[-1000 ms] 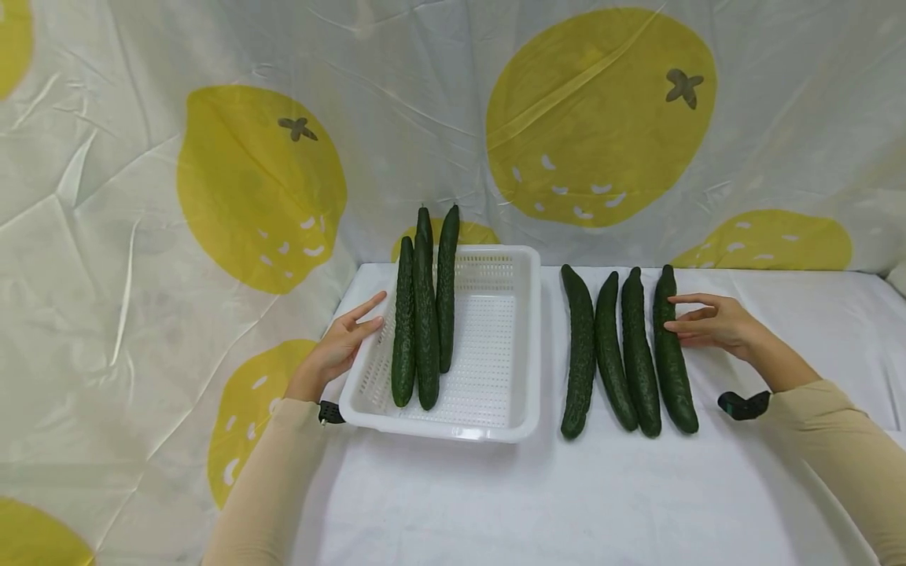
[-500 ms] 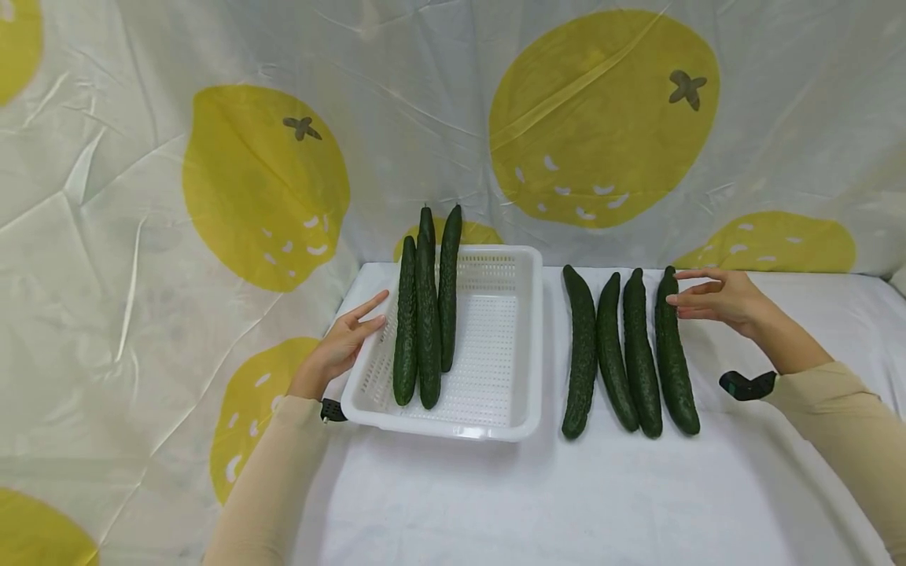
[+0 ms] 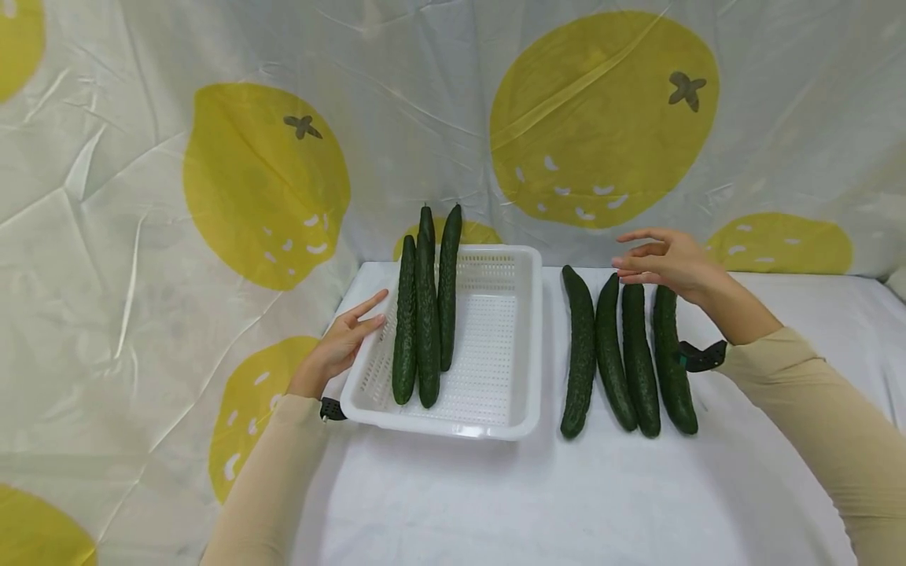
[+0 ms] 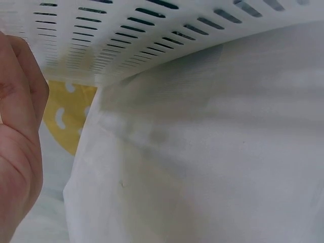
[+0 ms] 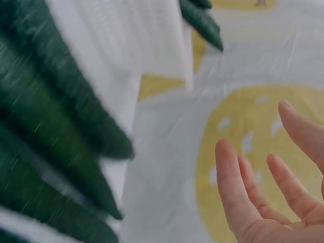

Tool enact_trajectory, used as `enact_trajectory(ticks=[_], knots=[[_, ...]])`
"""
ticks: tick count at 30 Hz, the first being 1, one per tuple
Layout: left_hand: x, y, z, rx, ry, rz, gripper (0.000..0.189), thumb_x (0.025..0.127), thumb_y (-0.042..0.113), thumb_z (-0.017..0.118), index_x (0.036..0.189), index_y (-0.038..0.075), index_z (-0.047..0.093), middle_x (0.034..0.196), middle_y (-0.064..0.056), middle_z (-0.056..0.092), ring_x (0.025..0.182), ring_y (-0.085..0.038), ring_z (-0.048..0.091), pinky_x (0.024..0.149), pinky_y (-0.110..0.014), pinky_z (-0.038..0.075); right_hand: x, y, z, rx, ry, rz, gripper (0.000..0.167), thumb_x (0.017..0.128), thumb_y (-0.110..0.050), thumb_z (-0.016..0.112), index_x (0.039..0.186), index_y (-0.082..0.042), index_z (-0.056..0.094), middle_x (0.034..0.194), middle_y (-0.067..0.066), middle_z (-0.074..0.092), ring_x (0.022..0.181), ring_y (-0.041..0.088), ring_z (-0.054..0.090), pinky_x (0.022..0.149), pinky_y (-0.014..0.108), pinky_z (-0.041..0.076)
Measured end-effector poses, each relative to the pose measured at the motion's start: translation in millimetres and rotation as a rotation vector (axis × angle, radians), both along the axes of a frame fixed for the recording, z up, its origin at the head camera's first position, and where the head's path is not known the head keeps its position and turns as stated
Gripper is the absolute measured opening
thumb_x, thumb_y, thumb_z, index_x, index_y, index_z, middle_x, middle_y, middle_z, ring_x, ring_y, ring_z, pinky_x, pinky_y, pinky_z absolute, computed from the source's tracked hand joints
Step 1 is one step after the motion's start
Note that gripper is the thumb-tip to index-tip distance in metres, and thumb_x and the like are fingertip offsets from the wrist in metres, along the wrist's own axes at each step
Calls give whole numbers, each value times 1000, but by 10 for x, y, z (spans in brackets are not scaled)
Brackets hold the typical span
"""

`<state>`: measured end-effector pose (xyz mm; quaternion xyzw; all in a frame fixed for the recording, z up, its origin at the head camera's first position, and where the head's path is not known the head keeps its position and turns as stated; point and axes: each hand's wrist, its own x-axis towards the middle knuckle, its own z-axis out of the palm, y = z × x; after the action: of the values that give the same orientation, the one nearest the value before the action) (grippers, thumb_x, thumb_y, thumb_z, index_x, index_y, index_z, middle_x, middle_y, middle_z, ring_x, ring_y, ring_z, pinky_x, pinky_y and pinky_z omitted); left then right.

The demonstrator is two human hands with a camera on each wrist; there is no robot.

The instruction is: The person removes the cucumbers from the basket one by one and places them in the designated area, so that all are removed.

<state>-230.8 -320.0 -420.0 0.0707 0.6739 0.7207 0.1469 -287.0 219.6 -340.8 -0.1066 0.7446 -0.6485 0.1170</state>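
A white perforated plastic basket (image 3: 529,346) has 3 cucumbers leaning in its left side, among them a long cucumber (image 3: 428,330) whose tip rises past the far rim. My left hand (image 3: 336,346) touches the basket's outer left wall with fingers extended; the left wrist view shows the hand beside the slotted wall. Right of the basket, several cucumbers lie side by side, from the leftmost cucumber (image 3: 580,354) to the rightmost cucumber (image 3: 672,377). Over their far ends hovers my right hand (image 3: 672,263), holding nothing, fingers spread and slightly bent, also plain in the right wrist view.
A white cloth (image 3: 453,503) covers the table. Behind and to the left hangs a pale sheet (image 3: 418,94) with large yellow lemon prints. Black wrist devices sit on both arms, such as the right wrist camera (image 3: 702,357).
My right hand has left the rightmost cucumber and moved up and to the left over the row's far ends. The left hand, the basket and the cucumbers stay as they were.
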Motion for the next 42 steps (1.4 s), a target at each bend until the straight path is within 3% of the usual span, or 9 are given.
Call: enact_trajectory(ticks=[5,13,20,30,42], knots=[[9,-13,2,-2,-8,2,58,106,15,51,159,27,31,134,-5,56,105,-20,65,80,-33,57,-35,-326,147,-40,-16,42,53,95,-6,69,142,2,45,112,12,59,91,19,70,83,36,57],[5,-54,-17,4,3,-3,56,106,15,52,157,29,35,134,-6,57,111,-25,63,84,-36,57,-113,-843,302,-91,-76,95,53,96,-4,67,143,1,45,124,19,52,96,19,67,91,42,54],[16,-33,-10,3,-18,10,56,105,17,53,156,30,36,136,-6,55,110,-22,64,85,-36,56,-246,-1280,342,-119,-137,94,54,96,-1,65,146,0,45,130,22,49,105,34,62,100,51,47],[19,-34,-25,-19,-18,14,55,106,18,53,156,32,37,132,-9,56,98,-20,67,77,-31,57,-354,-1725,273,-130,-203,71,56,94,-2,69,146,-4,47,140,24,48,121,45,54,99,52,47],[-4,-17,-14,25,-16,-2,55,106,16,51,157,31,35,137,-7,54,108,-22,64,82,-34,57,-389,-2336,34,-104,-235,6,54,89,-6,76,140,-8,57,138,22,55,124,44,52,100,55,45]])
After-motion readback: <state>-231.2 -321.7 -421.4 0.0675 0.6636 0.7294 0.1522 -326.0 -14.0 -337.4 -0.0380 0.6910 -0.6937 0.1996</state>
